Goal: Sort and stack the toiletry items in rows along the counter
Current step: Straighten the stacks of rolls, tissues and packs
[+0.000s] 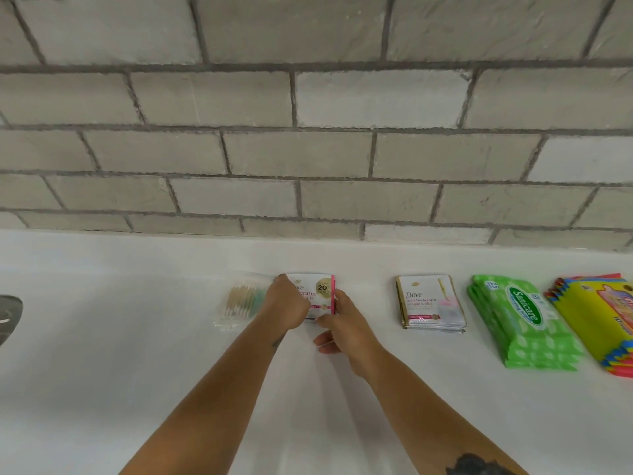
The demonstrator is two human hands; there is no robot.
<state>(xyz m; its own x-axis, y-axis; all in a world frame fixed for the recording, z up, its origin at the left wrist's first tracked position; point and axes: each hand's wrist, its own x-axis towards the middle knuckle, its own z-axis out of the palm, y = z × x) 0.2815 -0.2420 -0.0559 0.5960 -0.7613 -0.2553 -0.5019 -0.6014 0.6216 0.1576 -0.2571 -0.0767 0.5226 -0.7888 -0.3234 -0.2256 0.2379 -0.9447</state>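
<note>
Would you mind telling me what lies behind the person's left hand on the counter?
Behind the left hand a clear packet of cotton swabs shows, its right edge covered. The pink-edged Dove sachets it holds are partly hidden too.

We read "Dove" and "20% MORE" in a gold circle on the pink-edged sachet stack (320, 293), its wording partly covered. The gold-edged sachet stack (430, 305) reads "Dove" and "straight & silky"; the middle line is blurred. The green wipes pack (520, 317) says "Sanicare" and "15". On the yellow packs (596, 313) we make out only "10".
</note>
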